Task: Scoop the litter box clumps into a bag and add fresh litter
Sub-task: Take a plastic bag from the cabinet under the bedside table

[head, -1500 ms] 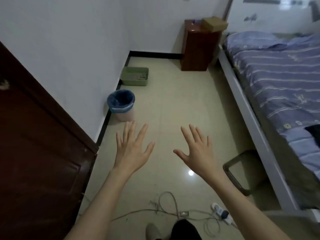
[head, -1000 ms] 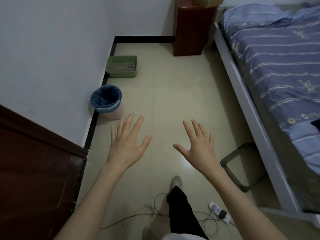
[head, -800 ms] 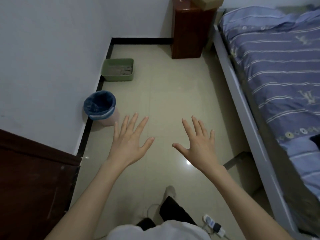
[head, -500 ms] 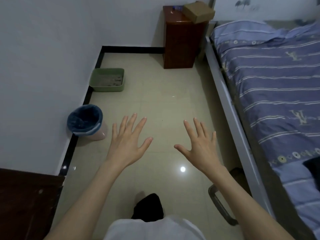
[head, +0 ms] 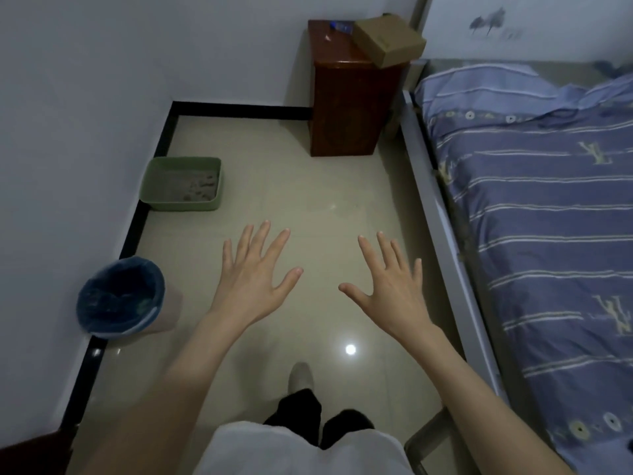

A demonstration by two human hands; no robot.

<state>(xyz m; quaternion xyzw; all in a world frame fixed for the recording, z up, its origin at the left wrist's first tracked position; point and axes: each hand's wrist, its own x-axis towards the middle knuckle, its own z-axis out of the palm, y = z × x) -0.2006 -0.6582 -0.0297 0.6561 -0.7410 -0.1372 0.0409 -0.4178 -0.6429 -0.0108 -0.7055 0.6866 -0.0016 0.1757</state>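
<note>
A green litter box (head: 150, 192) with grey litter and a few darker clumps sits on the floor against the left wall, ahead of me. Nearer, by the same wall, stands a pink bin lined with a blue bag (head: 120, 296). My left hand (head: 253, 275) and my right hand (head: 390, 282) are held out palm down over the tiled floor, fingers spread, holding nothing. Both hands are well short of the litter box. No scoop or litter supply is in view.
A bed with a striped blue cover (head: 548, 217) runs along the right side on a grey frame (head: 442, 228). A brown nightstand (head: 349, 108) with a cardboard box (head: 388, 39) on it stands in the far corner. My feet show at the bottom.
I have walked forward into the room: the door and floor cables dropped out of view, and the bin and litter box came closer. My hands stayed spread and empty.
</note>
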